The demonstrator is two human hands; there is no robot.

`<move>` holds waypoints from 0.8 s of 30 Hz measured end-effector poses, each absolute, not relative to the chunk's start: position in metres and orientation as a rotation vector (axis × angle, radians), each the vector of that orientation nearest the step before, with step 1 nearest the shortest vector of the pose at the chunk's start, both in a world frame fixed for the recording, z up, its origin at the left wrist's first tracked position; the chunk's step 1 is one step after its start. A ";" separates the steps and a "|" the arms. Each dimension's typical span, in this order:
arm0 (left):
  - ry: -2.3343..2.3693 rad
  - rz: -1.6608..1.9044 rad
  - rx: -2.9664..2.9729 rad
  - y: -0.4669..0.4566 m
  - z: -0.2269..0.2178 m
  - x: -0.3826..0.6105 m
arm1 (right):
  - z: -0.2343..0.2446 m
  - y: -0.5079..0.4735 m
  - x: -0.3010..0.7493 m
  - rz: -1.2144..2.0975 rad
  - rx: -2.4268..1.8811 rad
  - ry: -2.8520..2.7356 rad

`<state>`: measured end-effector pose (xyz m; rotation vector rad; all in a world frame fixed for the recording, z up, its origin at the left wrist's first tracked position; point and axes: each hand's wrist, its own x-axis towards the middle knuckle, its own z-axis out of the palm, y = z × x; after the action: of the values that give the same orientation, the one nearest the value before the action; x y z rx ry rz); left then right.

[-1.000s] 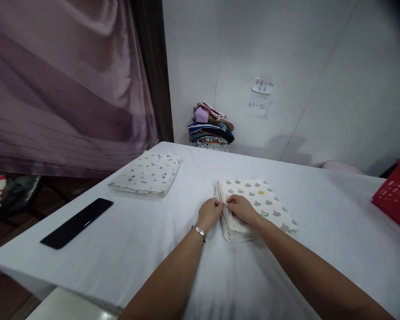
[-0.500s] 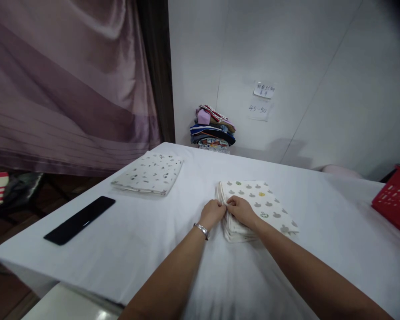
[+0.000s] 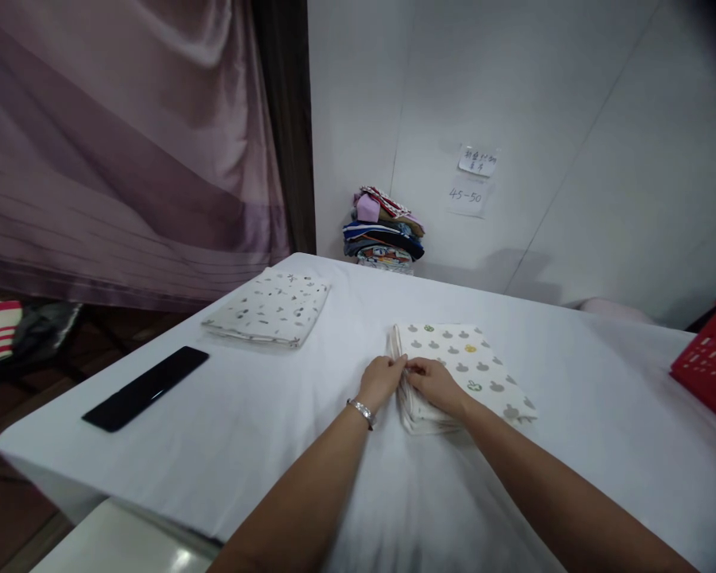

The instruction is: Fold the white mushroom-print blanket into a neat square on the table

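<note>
In front of me lies a folded white cloth (image 3: 471, 366) printed with grey, green and yellow shapes, its layers stacked at the left edge. My left hand (image 3: 383, 380), with a bracelet at the wrist, pinches that left edge. Close beside it, my right hand (image 3: 434, 383) grips the same edge, thumb and fingers pressed together, its palm over the cloth. The fingertips of both hands nearly touch. Some of the lower layers are hidden behind my hands.
A second folded white cloth (image 3: 271, 309) with small dark prints lies at the table's far left. Nearer stands a flat black slab (image 3: 146, 390). A red basket (image 3: 710, 362) sits at the right edge. Folded fabrics (image 3: 383, 231) are piled behind the white table (image 3: 262, 446).
Both hands stay at the cloth's left edge, with only slight shifts of the fingers. The whole view has moved a little.
</note>
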<state>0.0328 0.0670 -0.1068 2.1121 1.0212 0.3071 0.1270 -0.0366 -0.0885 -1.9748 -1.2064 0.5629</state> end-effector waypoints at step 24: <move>1.069 0.381 2.198 0.061 -0.115 0.033 | -0.078 0.033 0.170 0.547 -2.258 -1.228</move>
<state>0.0328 0.0612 -0.1155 2.1980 1.0687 0.3815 0.1701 0.0331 -0.0777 -2.2578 -1.2281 0.5470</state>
